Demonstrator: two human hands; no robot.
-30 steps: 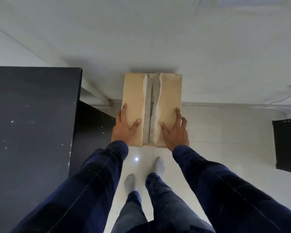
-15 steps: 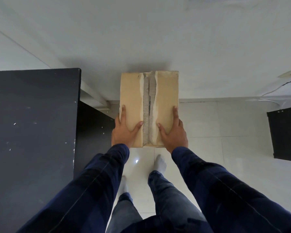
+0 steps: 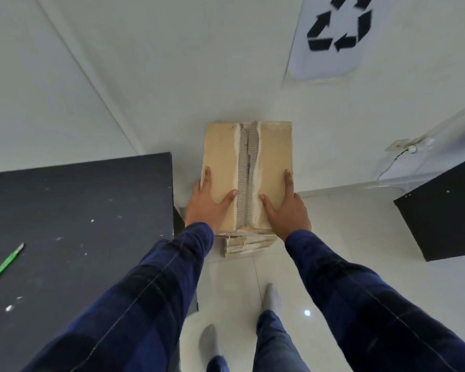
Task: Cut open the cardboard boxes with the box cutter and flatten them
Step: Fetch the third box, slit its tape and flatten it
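Observation:
A flattened tan cardboard box (image 3: 269,162), its torn centre seam showing corrugation, is held out in front of me by its two long sides. My left hand (image 3: 207,208) grips the left edge with the thumb lying on the top face. On the right edge, my right hand (image 3: 287,213) grips the same way. Just under the held box's near end, a stack of flattened cardboard (image 3: 249,244) lies on the floor by the wall. The green box cutter (image 3: 3,267) lies on the black table (image 3: 78,237) at the far left, away from both hands.
The black table's corner stands close to my left arm. A black box-like object (image 3: 446,208) stands at the right. On the white wall are a recycling sign (image 3: 333,30) and an outlet with a cable (image 3: 411,149). My socked feet stand on the white tiles.
My view has swung right and up. The held box sits lower against the wall, and the cardboard stack, box cutter and recycling sign have come into sight. Both hands keep their grip.

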